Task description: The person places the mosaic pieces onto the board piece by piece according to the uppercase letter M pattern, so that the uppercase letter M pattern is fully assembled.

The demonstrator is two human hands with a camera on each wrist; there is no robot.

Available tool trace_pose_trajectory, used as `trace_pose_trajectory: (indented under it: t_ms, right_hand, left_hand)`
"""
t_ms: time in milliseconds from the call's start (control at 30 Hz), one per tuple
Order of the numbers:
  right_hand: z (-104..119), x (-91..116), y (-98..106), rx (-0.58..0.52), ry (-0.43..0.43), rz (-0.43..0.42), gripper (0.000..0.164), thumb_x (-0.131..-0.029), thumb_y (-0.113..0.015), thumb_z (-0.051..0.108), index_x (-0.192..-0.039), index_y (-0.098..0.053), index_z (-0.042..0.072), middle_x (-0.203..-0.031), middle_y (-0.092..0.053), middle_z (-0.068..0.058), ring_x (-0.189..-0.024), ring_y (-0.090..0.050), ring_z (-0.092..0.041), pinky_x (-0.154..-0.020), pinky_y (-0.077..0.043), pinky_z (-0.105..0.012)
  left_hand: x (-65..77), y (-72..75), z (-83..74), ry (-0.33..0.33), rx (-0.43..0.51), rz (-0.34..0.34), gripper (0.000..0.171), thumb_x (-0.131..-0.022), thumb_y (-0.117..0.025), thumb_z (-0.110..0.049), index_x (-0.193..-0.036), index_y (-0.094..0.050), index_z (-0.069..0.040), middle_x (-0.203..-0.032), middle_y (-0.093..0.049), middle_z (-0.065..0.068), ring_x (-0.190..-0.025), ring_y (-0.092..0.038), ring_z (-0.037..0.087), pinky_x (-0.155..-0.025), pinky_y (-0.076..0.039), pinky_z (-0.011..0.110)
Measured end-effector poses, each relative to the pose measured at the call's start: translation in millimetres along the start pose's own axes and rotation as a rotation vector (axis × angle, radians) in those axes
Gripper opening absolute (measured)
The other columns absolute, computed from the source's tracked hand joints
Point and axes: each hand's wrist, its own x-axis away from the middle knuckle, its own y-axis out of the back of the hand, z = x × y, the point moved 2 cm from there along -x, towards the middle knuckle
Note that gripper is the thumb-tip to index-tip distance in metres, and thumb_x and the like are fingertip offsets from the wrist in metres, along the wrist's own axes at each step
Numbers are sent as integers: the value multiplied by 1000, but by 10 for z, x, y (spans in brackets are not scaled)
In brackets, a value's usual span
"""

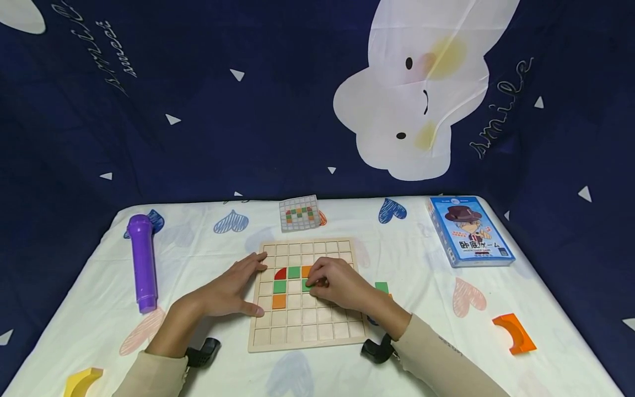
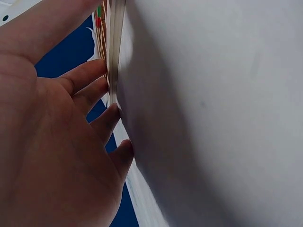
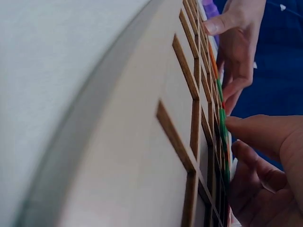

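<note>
A square wooden grid board (image 1: 307, 333) lies on the white cloth. Set in its cells are a red quarter-round tile (image 1: 281, 274), a green tile (image 1: 294, 272), an orange tile (image 1: 306, 271), a second green tile (image 1: 280, 286) and a second orange tile (image 1: 279, 301). My right hand (image 1: 342, 284) pinches another green tile (image 1: 305, 285) at its cell, thumb and fingertips partly covering it. With fingers spread, my left hand (image 1: 225, 292) rests along the board's left edge; the left wrist view shows its fingertips (image 2: 112, 113) against the wooden side.
A small pattern card (image 1: 300, 214) lies behind the board. Loose green tile (image 1: 381, 286) and orange pieces sit right of it, partly behind my wrist. Around are a purple microphone-shaped toy (image 1: 144, 264), a blue game box (image 1: 473, 234), an orange arch block (image 1: 516, 333) and a yellow block (image 1: 81, 381).
</note>
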Motion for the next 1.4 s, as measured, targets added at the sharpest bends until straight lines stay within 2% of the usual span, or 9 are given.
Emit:
trace_pose_trajectory:
  t_ms: [267, 567, 833, 1133, 1400]
  right_hand:
    - [-76, 117, 112, -31, -41, -31, 12, -91, -77, 19, -102, -80, 18, -103, -72, 10, -84, -60, -4, -75, -51, -18]
    - [-257, 364, 333, -86, -37, -64, 14, -92, -76, 19, -106, -78, 18, -103, -74, 6, -88, -64, -10, -77, -53, -22]
    - [-489, 680, 549, -52, -78, -81, 21, -92, -76, 22, -113, -77, 21, -114, -72, 12, -108, -64, -11, -91, -55, -30]
    - [-655, 1005, 782, -7, -107, -124, 36, -85, -83, 25, -120, -75, 20, -125, -70, 12, -123, -62, -14, -106, -52, -39]
    - [-711, 1159, 850, -10, -151, -117, 51, -80, -87, 27, -128, -70, 20, -133, -67, 9, -128, -60, -16, -104, -54, -27]
  left_hand:
    - [-15, -11, -2, -7, -3, 7, 94, -70, -90, -47, -143, -48, -5, -171, -23, 11, -159, -14, 44, -125, -17, 69]
    - [-12, -10, 5, -1, 0, 2, 93, -70, -89, -47, -141, -48, -5, -170, -24, 13, -159, -14, 45, -125, -17, 70]
    - [12, 1, 13, -6, 8, -3, 93, -70, -89, -48, -141, -48, -5, -170, -24, 13, -159, -13, 45, -125, -16, 70]
    - [2, 9, 4, -10, 8, 3, 93, -70, -89, -48, -142, -47, -7, -171, -22, 11, -159, -13, 45, -125, -16, 70]
    - [-2, 7, 0, -20, 16, 3, 94, -71, -88, -47, -145, -46, -7, -171, -22, 10, -159, -12, 43, -124, -16, 71]
